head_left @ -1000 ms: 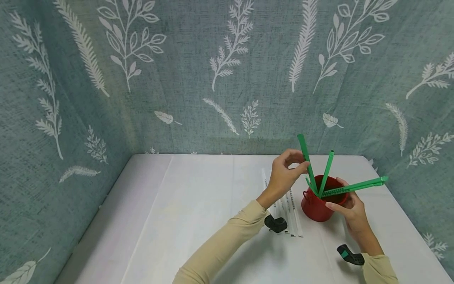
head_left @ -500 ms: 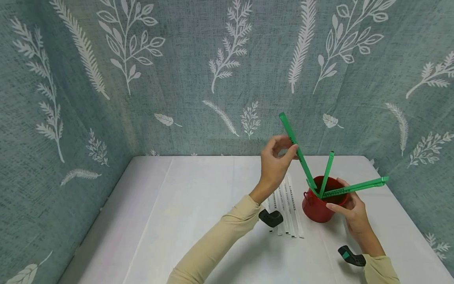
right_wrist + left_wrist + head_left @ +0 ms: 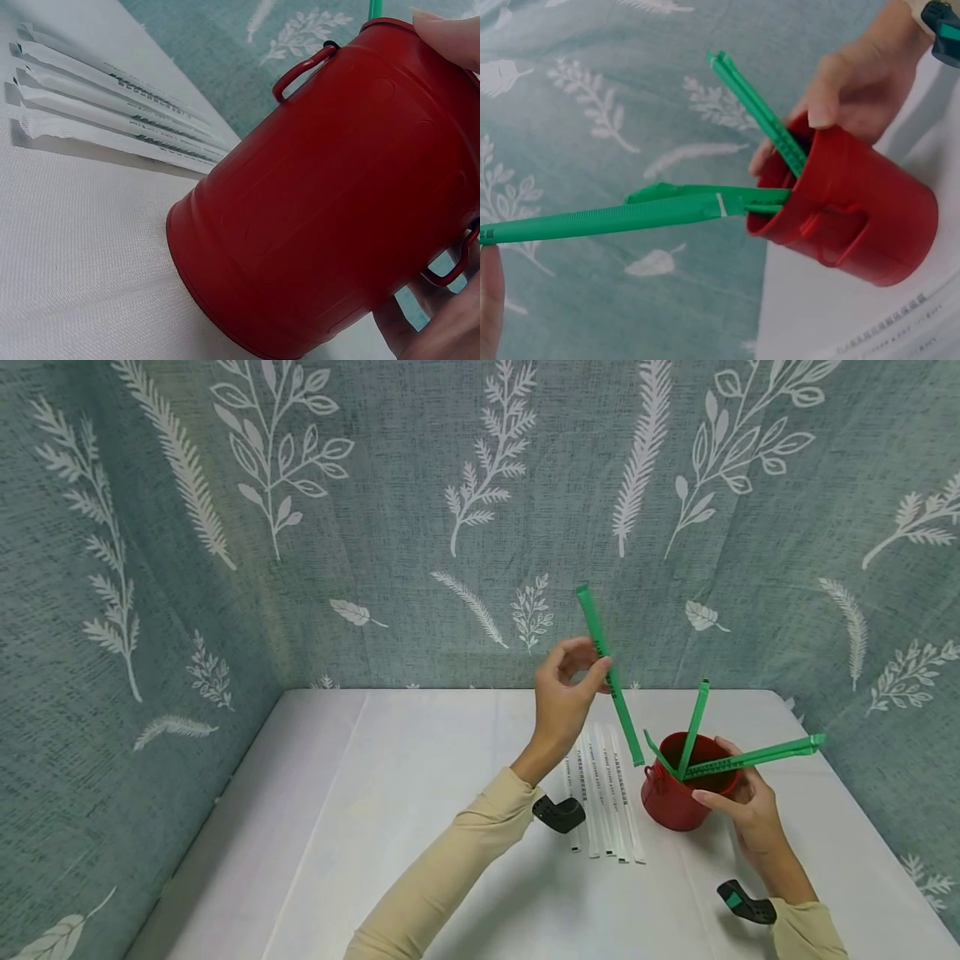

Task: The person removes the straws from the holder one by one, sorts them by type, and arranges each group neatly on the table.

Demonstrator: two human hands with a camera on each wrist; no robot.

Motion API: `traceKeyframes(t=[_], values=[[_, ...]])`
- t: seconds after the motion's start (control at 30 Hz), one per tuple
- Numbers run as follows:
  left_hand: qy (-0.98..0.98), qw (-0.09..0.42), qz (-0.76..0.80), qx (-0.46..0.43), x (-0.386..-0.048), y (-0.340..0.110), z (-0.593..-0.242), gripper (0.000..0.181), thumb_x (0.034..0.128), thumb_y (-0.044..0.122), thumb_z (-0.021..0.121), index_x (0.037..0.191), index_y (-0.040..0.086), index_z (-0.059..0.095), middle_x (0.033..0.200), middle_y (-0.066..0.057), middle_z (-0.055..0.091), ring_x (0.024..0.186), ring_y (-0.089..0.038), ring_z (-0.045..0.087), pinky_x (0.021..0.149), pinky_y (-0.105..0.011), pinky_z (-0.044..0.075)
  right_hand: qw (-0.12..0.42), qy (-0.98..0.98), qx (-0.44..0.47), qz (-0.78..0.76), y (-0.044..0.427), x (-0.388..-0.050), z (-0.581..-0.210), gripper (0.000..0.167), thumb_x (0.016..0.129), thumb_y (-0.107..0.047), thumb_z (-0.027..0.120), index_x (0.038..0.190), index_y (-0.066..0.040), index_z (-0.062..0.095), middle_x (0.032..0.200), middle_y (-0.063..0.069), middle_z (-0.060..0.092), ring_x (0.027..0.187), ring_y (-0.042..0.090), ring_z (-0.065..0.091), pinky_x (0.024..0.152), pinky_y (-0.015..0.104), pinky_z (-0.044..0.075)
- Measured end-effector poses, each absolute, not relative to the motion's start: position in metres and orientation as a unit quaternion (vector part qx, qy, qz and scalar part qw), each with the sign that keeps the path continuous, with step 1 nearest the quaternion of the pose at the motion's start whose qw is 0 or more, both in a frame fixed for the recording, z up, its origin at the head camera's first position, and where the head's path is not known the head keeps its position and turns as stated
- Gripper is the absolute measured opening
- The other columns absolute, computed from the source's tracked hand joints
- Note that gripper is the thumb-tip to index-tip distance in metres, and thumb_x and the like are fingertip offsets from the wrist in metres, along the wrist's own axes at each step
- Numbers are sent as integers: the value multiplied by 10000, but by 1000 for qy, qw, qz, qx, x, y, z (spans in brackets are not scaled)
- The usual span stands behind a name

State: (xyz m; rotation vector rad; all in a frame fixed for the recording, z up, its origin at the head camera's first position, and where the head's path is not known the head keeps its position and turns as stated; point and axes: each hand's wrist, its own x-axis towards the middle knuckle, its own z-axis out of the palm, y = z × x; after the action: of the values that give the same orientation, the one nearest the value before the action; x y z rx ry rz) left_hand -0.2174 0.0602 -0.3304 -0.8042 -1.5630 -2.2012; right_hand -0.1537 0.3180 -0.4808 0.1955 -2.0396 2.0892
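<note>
My left hand [image 3: 564,697] pinches a long green paper-wrapped stick [image 3: 611,675] between thumb and fingers, tilted, its lower end beside the rim of a red metal bucket [image 3: 670,806]. In the left wrist view the held stick [image 3: 615,225] runs across to the front of the bucket [image 3: 877,210]. Several other green sticks [image 3: 693,727] lean out of the bucket in different directions. My right hand [image 3: 753,818] grips the bucket's right side, thumb at the rim. The right wrist view shows the bucket [image 3: 322,195] close up, with small wire handles.
Several white paper-wrapped sticks [image 3: 600,793] lie side by side on the white table [image 3: 390,827], left of the bucket. A patterned green-grey cloth [image 3: 405,527] hangs behind the table and along its sides.
My left hand has moved up and left, drawing the pinched green stick out of the bucket. My right hand stays on the bucket.
</note>
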Motion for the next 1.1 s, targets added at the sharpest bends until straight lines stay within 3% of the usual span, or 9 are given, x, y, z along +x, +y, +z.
traceKeyframes(t=[0.13,0.37,0.63,0.93,1.1], values=[[-555,156,-773,-265,-219,54,-334,276,898,-93,557,1158,-162,495,970,-297,528,853,-443,548,671,-558,545,108,-691,67,712,318,-154,-481,749,825,106,624,1472,-102,309,1342,15,427,1197,107,424,878,159,485],[-575,132,-776,-224,-221,43,-340,310,900,-64,575,1195,-132,508,975,-237,540,814,-140,569,680,-537,553,107,-689,65,714,318,-153,-481,751,827,107,621,1476,-77,290,1346,22,423,1192,100,429,876,157,485],[-586,112,-779,-194,-234,37,-359,307,890,-39,604,1185,-100,543,944,-158,566,777,-207,603,654,-539,557,107,-690,60,714,319,-153,-482,751,828,100,622,1477,-82,292,1352,23,419,1201,112,418,876,155,483],[-605,92,-776,-152,-241,30,-379,294,895,44,638,1178,-20,589,924,-72,588,740,-117,605,612,-405,587,106,-686,62,717,318,-155,-482,753,826,103,622,1477,-90,294,1347,14,424,1194,98,427,881,154,480],[-610,83,-777,-133,-241,24,-385,288,889,41,638,1168,-18,597,921,-72,595,723,-118,594,604,-387,588,106,-685,63,718,318,-155,-481,749,829,102,621,1475,-109,305,1344,7,427,1187,80,432,876,151,482]])
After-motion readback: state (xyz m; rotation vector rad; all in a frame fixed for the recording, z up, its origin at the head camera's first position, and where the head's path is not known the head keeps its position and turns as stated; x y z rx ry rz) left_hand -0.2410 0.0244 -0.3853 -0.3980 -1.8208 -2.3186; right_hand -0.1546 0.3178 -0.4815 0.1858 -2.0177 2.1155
